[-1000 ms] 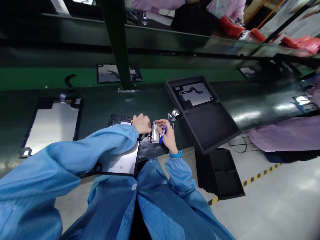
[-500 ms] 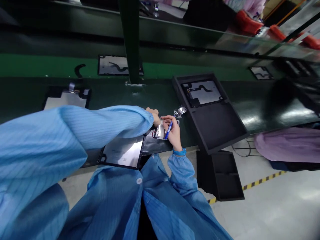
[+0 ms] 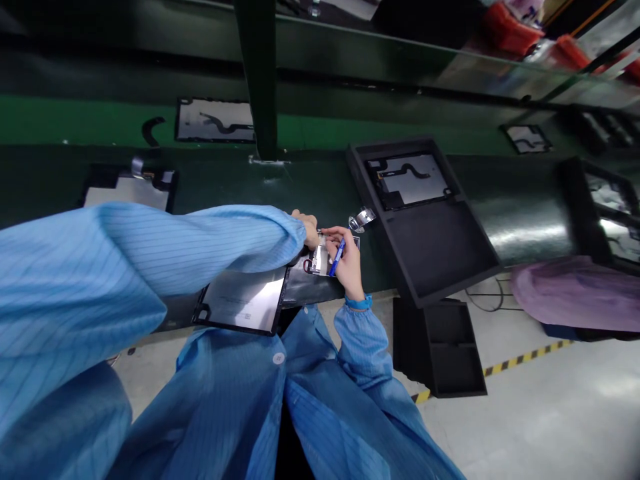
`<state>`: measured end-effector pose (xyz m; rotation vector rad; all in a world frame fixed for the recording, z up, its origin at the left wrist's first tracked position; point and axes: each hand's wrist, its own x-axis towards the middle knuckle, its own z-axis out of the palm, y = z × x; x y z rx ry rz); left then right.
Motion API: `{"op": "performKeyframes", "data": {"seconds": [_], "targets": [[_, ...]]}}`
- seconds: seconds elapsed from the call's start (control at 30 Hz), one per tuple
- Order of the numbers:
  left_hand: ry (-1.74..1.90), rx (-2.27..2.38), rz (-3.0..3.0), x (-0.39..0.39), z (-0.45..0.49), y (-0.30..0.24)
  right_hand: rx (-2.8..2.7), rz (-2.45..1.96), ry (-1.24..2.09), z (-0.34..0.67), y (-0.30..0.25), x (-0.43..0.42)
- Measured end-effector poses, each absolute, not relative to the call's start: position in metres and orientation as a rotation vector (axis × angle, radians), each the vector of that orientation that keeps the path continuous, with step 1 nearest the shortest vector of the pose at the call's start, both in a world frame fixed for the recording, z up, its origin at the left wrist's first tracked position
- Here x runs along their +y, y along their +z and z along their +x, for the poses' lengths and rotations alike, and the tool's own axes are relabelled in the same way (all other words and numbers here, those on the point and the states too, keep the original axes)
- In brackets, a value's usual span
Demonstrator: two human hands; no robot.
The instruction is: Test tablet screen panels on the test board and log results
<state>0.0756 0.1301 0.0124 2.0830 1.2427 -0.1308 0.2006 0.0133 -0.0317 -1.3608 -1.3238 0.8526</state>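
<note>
A flat tablet-like panel (image 3: 245, 303) with a silvery back lies at the near edge of the dark green bench (image 3: 310, 187). At its right end sits a small metal part with wires (image 3: 316, 261). My left hand (image 3: 309, 230) is mostly hidden by its blue sleeve; its fingers are bent and press on that part. My right hand (image 3: 347, 260) is closed around a blue pen-like tool (image 3: 337, 258), its tip down on the same part.
A black foam tray (image 3: 425, 227) holding another panel lies to the right, overhanging the bench edge. A second black tray (image 3: 440, 347) sits on the floor below. More panels lie on the bench left and behind. A dark post (image 3: 260, 80) rises ahead. A pink-clad person (image 3: 575, 293) is at right.
My left arm has swung across and now fills the left of the view, hiding most of the left hand. Both hands stay on the small part; the view has shifted slightly.
</note>
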Motion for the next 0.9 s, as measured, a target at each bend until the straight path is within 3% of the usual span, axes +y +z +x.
{"op": "performKeyframes", "data": {"seconds": [0.17,0.37,0.7,0.9], "targets": [[-0.345,1.199,2.242,0.118,0.063,0.036,-1.195,-1.330,0.767,0.202,-0.028,0.011],[-0.050,1.068,2.332,0.077,0.009,0.026,-0.993,-1.373,0.532,0.217,-0.026,0.001],[0.488,1.001,2.109,0.058,-0.029,0.016,-1.539,-1.577,0.567,0.223,-0.035,-0.005],[0.306,0.759,1.984,0.012,-0.096,0.023,-1.490,-1.625,0.173,0.231,-0.021,-0.009]]}}
